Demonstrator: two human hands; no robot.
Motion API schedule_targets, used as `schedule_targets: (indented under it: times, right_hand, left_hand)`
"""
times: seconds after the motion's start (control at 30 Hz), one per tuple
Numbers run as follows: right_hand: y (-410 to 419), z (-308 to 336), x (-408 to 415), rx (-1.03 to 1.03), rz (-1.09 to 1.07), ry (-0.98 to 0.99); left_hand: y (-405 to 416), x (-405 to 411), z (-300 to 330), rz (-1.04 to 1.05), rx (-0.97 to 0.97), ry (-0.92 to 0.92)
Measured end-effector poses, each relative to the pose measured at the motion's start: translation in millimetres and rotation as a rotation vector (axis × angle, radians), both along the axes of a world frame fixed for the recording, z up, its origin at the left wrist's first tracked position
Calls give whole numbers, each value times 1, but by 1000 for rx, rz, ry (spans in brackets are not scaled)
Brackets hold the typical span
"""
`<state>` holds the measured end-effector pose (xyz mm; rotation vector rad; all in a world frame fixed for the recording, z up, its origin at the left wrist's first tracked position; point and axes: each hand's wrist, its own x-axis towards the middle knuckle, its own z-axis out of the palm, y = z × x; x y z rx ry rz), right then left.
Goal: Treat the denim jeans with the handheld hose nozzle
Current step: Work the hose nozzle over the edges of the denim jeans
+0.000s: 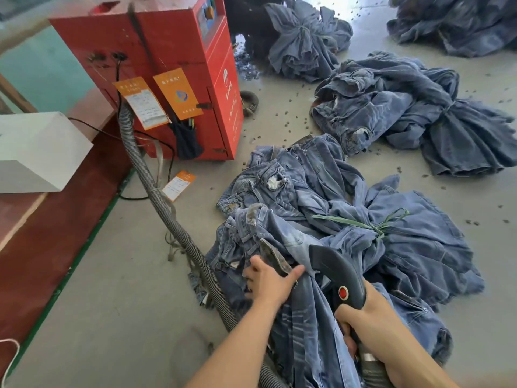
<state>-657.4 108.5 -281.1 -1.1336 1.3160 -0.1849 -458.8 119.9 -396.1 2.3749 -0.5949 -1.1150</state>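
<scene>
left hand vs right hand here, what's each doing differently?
The left hand lies on the denim jeans with thumb spread, holding the fabric down; the right hand has its fingers curled round the handle of the hose nozzle. The left hand sits nearer the grey corrugated hose; the right is further right, over the bundle. Both are bare and work the same tied bundle.

One head cam, wide-angle, looks fwd and steeply down from standing height; forearms enter at bottom of frame, floor [140, 317] fills most of it.
</scene>
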Motion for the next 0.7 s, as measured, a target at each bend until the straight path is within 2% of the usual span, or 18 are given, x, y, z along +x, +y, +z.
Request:
schedule_targets:
  times: [0.07, 0.17, 0.2, 0.3, 0.4, 0.43, 0.47, 0.5, 0.6, 0.63, 0.7]
  right_hand:
    - [0, 0, -2, 9, -2, -9]
    - [-1, 1, -6, -11, 4, -2]
    - [-1, 1, -4, -15, 12, 2]
    - [-1, 4, 0, -25, 50, 5]
    - [4, 5, 7, -53, 102, -2]
    - [6, 6, 8, -71, 115, 4]
    - [6, 8, 9, -86, 128, 13]
    - [6, 9, 9, -96, 144, 25]
    - [4, 11, 8, -118, 216, 65]
    - [4, 11, 9, -134, 251, 82]
    - [3, 11, 12, -161, 320, 115]
  left_hand:
    - [1, 7, -9, 41, -65, -17]
    - [14, 30, -21, 148, -280, 218]
    - [18, 38, -20, 157, -310, 229]
    - [19, 47, -11, 188, -313, 133]
    - [21, 49, -8, 121, -209, -147]
    - [22, 46, -6, 145, -200, -178]
    - [23, 42, -5, 221, -239, -134]
    - [23, 39, -2, 357, -323, 0]
    - [21, 40, 6, 827, -584, 554]
    - [21, 44, 7, 878, -622, 672]
    - [19, 48, 11, 858, -639, 763]
